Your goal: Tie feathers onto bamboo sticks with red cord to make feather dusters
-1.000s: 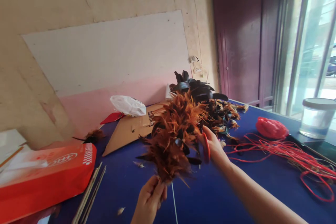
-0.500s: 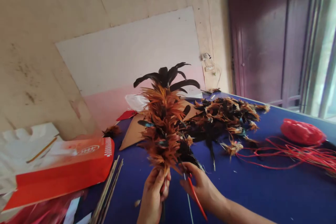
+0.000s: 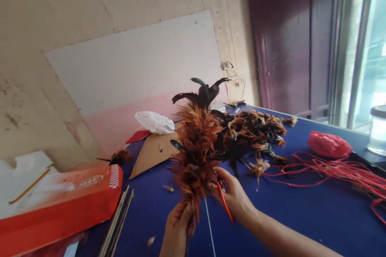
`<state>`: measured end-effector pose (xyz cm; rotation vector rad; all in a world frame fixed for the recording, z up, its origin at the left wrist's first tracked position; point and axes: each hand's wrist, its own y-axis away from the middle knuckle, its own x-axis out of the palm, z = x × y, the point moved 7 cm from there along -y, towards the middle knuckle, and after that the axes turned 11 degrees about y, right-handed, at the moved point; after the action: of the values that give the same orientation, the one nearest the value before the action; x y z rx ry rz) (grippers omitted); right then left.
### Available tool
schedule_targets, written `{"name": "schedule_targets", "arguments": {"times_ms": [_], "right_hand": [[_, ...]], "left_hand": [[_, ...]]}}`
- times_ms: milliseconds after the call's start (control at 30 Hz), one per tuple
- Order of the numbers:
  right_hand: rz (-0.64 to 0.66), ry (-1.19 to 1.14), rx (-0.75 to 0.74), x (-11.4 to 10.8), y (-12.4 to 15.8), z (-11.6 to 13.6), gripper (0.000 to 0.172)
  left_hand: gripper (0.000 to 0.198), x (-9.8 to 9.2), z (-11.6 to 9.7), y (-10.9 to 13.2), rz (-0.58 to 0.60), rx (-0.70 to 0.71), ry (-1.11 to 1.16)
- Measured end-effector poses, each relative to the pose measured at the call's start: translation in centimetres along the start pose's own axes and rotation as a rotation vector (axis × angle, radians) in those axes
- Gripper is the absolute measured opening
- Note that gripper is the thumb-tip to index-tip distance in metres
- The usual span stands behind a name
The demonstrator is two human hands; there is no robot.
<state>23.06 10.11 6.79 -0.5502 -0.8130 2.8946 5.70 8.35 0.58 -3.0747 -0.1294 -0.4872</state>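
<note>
At six o'clock my left hand [image 3: 179, 225] grips the feather bundle [image 3: 196, 148] low, topping toward twelve; at five my right hand [image 3: 237, 196] holds a red-handled tool [image 3: 225, 204]. Seemingly I'm tidying it; next calls for steadiness.

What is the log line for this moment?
left grip: feather duster, held low; right grip: red-handled tool; table: feather pile, red string

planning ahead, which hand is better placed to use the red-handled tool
Probably the right hand: it holds the red-handled tool close by the feather bundle, whose base the left hand grips.
</note>
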Motion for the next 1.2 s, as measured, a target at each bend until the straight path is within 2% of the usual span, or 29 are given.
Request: {"name": "schedule_targets", "arguments": {"times_ms": [200,367,633,800,1033,1200], "right_hand": [[-0.002,-0.046,0.023,-1.2,-0.6,0.1,0.031],[-0.091,-0.074,-0.010,-2.6,-1.2,0.1,0.036],[-0.070,-0.123,0.034,-3.7,-1.8,-0.2,0.027],[-0.138,-0.143,0.051,-4.8,-2.2,-0.1,0.037],[-0.179,-0.189,0.118,-7.0,-3.0,-0.3,0.027],[-0.195,-0.237,0.084,-7.9,-3.5,-0.5,0.033]], "left_hand": [[0.042,0.0,0.5,-0.3,0.027,-0.021,0.034],[0.040,0.1,0.3,-0.3,0.046,0.004,0.018],[0.039,0.6,0.6,-0.2,0.175,0.040,-0.058],[0.041,0.7,0.3,-0.2,0.186,0.051,-0.103],[0.039,0.9,0.3,-0.2,0.208,0.049,-0.164],[0.038,0.6,1.0,-0.6,0.239,0.032,-0.185]]}}
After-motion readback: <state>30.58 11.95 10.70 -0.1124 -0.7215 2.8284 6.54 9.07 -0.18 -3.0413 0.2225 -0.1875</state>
